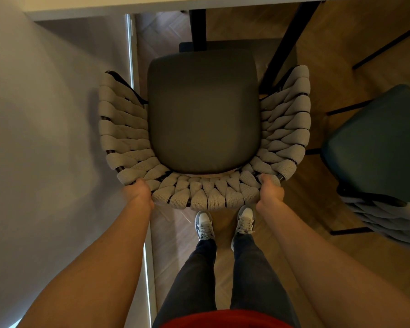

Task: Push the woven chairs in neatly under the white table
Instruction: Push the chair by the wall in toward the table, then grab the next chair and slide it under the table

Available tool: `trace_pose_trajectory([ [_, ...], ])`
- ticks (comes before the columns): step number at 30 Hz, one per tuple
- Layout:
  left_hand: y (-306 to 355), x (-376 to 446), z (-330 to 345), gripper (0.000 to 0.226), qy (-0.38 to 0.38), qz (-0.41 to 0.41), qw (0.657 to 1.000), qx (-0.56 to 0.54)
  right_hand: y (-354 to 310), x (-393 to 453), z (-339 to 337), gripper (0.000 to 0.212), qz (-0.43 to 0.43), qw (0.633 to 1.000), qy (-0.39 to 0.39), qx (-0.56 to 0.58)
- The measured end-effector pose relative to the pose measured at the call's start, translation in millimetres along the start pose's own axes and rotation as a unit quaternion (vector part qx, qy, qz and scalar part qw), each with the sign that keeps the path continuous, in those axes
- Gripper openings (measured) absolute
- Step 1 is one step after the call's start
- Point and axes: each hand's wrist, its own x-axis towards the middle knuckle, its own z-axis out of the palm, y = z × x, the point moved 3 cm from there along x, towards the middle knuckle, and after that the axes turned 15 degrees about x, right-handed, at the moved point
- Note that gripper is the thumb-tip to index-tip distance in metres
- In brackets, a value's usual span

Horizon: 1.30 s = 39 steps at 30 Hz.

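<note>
Left hand (139, 192), right hand (271, 189) grip chair (202, 114) back rim. Seat front just short of table (109, 5) edge, not under. Second chair (376, 147) at right also out.

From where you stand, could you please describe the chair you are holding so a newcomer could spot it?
Below the white table edge, beside the wall, stands a woven chair. Both hands, left hand and right hand, grip its back. Its cushion is dark grey, unlike the teal-seated chair alongside.

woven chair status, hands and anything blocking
Left hand and right hand grip woven chair backrest. Seat not yet under white table. Black table leg ahead.
</note>
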Motion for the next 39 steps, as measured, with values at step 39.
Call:
trace_pose_trajectory([
  [39, -166, -389, 204, 0.016, -0.207, 0.491, 0.557, 0.637, -136, 33, -361, 0.027, -0.348, 0.860, -0.172, -0.331],
])
